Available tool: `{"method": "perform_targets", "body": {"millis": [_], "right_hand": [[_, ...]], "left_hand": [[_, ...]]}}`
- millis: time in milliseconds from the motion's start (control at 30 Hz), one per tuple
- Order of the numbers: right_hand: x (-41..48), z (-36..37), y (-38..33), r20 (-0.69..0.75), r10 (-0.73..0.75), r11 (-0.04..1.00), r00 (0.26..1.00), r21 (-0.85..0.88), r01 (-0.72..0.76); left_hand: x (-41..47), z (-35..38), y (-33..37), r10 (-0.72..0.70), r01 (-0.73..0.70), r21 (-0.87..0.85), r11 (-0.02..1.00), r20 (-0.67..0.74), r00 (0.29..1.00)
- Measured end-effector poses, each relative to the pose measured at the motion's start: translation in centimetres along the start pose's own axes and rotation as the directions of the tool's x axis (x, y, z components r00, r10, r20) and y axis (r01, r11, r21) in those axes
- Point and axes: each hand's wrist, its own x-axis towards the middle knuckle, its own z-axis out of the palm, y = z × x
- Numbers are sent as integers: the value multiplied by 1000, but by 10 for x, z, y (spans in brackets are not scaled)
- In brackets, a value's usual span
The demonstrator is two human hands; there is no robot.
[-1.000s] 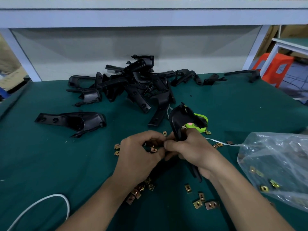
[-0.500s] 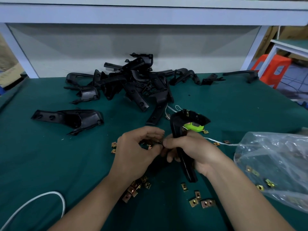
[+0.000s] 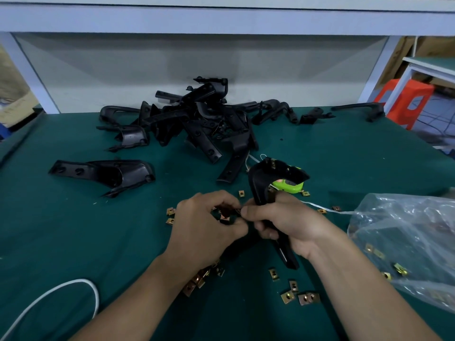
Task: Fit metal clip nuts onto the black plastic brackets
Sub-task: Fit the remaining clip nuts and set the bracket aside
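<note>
The right hand (image 3: 290,225) has its grip curled round a black bracket (image 3: 261,178) held upright over the green tabletop (image 3: 73,230), the left hand (image 3: 204,227) pinching a clip nut (image 3: 224,217) just beside it, with loose clip nuts (image 3: 288,297) scattered around and the bracket pile (image 3: 197,119) behind.

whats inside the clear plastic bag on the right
A few gold clip nuts show through the plastic bag. Its crumpled folds and the frame edge hide whatever else it holds.

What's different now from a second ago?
Hardly anything. The right hand still grips the black bracket upright, and the left hand still pinches a clip nut beside it. The bracket pile, loose nuts and plastic bag lie as before.
</note>
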Motion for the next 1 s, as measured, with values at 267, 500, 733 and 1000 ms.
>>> {"method": "perform_targets", "body": {"millis": [267, 500, 733, 1000], "right_hand": [[-3, -5, -1, 75, 23, 999, 997, -47, -19], [-2, -6, 0, 103, 47, 999, 994, -32, -44], [-1, -9, 1, 47, 62, 996, 997, -67, -58], [5, -49, -1, -556, -347, 661, 756, -716, -224]], "left_hand": [[2, -1, -1, -30, 40, -139, 990, 73, 997], [6, -1, -3, -29, 49, -159, 986, 125, 992], [8, -3, -5, 8, -7, -19, 1000, 80, 997], [13, -7, -14, -87, 102, 269, 958, -66, 994]]}}
